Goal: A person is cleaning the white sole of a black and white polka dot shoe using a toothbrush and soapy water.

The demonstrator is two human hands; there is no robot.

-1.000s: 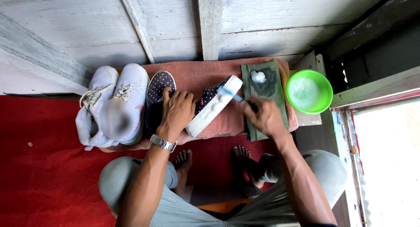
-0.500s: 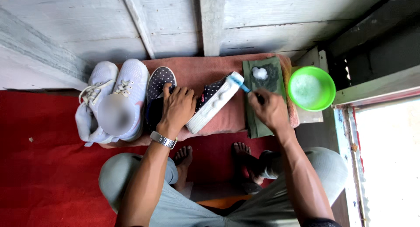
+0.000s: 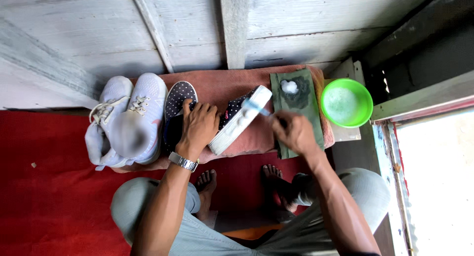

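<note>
Gripping a dotted slip-on shoe (image 3: pixel 237 118) tipped on its side, white rubber sole up, the left hand (image 3: pixel 197 127) clamps it on the reddish cloth (image 3: pixel 222 85). Right hand (image 3: pixel 295 132), fingers closed round a blue toothbrush (image 3: pixel 256 108), sets its bristles on the sole rim. Green plastic bowl (image 3: pixel 346 103) holds foamy water; green rag (image 3: pixel 296 105) carries suds. Grey knit sneakers (image 3: pixel 126 120) sit left.

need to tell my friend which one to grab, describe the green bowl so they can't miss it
Start at the reddish cloth spread along the grey plank wall, then go to its right end, past the dark green cloth. The green bowl sits there on a pale board, round and bright lime, with foamy water inside; nothing else nearby is round or that colour.
</note>
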